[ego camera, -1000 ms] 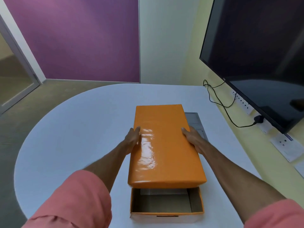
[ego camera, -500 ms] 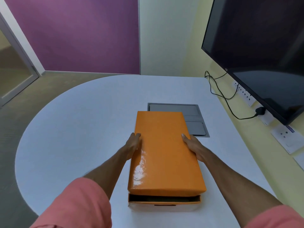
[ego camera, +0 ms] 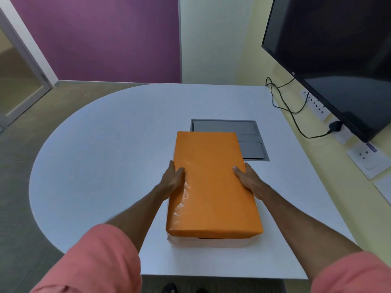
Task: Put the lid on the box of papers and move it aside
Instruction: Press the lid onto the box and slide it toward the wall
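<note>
On white table [ego camera: 101, 166], near front edge: orange lid [ego camera: 211, 182] now covers box [ego camera: 208, 243] fully. Second ago near end of box was open, inside visible; half second ago only thin gap. Now pale front wall alone shows under lid. Left hand [ego camera: 172, 179] and right hand [ego camera: 248, 179] clasp lid's long sides, thumbs on top. Lidding looks finished; moving aside remains. Grey floor-box panel [ego camera: 249, 144] just behind.

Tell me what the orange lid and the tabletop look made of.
Orange lid: likely cardboard under a glossy wrap or laminate; it shows wrinkled glare streaks near the left hand. Table: smooth matte white surface, probably laminate, with even tone and no grain; the core is not visible.
</note>
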### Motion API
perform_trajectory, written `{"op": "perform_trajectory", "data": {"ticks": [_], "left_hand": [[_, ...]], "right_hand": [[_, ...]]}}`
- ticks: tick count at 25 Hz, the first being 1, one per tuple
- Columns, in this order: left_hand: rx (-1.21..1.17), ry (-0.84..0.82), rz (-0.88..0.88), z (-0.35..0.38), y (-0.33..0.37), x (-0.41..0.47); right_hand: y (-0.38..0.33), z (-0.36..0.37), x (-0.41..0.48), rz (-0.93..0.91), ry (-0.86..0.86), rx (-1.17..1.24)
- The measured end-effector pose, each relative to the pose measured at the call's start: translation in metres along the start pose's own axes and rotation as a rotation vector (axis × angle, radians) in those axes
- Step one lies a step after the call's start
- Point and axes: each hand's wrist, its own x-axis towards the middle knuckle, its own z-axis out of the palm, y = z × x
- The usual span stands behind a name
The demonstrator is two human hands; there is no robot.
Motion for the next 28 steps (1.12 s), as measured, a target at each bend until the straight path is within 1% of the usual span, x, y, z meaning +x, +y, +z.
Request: {"op": "perform_trajectory", "data": {"ticks": [2,5,7,9,13,20,24,28], "left_hand": [[0.112,0.019,0.081,0.004,-0.005,-0.009],[0.486,0.117,0.143,0.016,-0.019,-0.025],[0.664,0.203,0.183,0.026,-0.025,-0.038],[0.748,0.257,0.204,0.034,-0.028,-0.048],[0.803,0.273,0.204,0.039,-0.034,-0.058],[0.772,0.327,0.240,0.043,-0.048,-0.062],[0.752,0.320,0.228,0.045,-0.052,-0.058],[0.817,0.324,0.208,0.044,-0.050,-0.058]], "right_hand": [[0.005,0.006,-0.006,-0.054,0.071,-0.223],[0.012,0.026,-0.024,-0.246,0.227,-0.585],[0.018,0.044,-0.038,-0.391,0.260,-0.752],[0.026,0.061,-0.048,-0.465,0.267,-0.865],[0.040,0.076,-0.055,-0.456,0.278,-0.902],[0.056,0.084,-0.055,-0.505,0.347,-0.891],[0.059,0.086,-0.051,-0.504,0.382,-0.911],[0.059,0.085,-0.053,-0.497,0.374,-0.916]]}}
